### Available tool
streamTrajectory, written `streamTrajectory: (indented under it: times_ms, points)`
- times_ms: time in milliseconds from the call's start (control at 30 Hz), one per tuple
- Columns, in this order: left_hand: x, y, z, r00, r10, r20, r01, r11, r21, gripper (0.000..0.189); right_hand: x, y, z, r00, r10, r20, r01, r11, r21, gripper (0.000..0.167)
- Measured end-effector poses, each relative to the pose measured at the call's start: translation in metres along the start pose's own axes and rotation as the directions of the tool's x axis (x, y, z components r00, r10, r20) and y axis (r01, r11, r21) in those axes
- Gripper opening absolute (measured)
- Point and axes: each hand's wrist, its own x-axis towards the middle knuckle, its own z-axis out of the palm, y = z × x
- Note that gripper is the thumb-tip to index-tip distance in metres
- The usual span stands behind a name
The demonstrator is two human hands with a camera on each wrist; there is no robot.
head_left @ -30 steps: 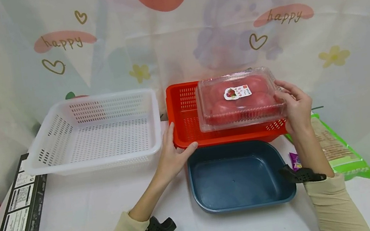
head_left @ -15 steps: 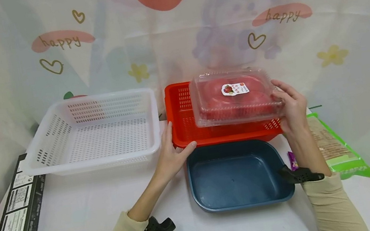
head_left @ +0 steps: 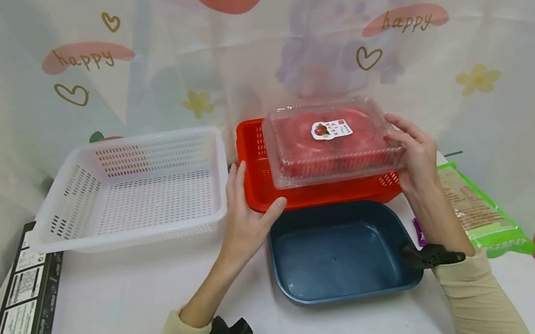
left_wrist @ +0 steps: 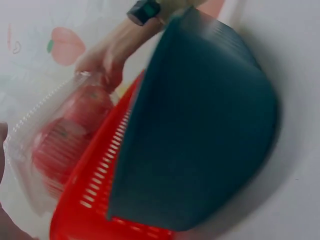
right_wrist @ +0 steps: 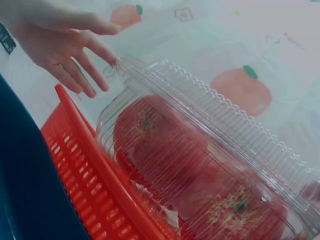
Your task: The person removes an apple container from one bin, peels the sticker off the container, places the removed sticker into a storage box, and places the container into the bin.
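A clear plastic clamshell box (head_left: 294, 168) of red tomatoes (right_wrist: 160, 130), with a white label on its lid, sits tilted over the red slotted basket (head_left: 257, 189). My right hand (head_left: 417, 158) grips the box at its right end, thumb uppermost; its other fingers are mostly hidden. My left hand (head_left: 245, 223) is held with fingers extended and thumb spread at the basket's left end. In the right wrist view those left fingers (right_wrist: 87, 70) reach toward the box's near corner, curled around nothing.
A dark blue basin (head_left: 335, 261) stands directly in front of the red basket. To the left are a white slotted basket (head_left: 136, 234) and a long black box (head_left: 20, 317). A green-edged bag (head_left: 485, 214) and a small purple packet (head_left: 419, 231) lie at right.
The box of tomatoes has shifted left over the red basket, carried by my right hand. My left fingers have risen off the basket's left rim.
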Motion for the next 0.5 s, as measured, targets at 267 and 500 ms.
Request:
streamTrajectory:
  times_ms: [267,500]
  points:
    - [0.004,0.017,-0.028,0.998,-0.037,0.042,0.041,0.992,-0.117,0.081,-0.015,-0.006,0.015,0.999,0.018,0.049,-0.019,0.999,0.028,0.040]
    - [0.010,0.027,-0.045,0.997,-0.052,0.053,0.059,0.986,-0.153,0.072,-0.038,-0.012,0.032,0.995,0.009,0.104,-0.012,1.000,0.027,0.039]
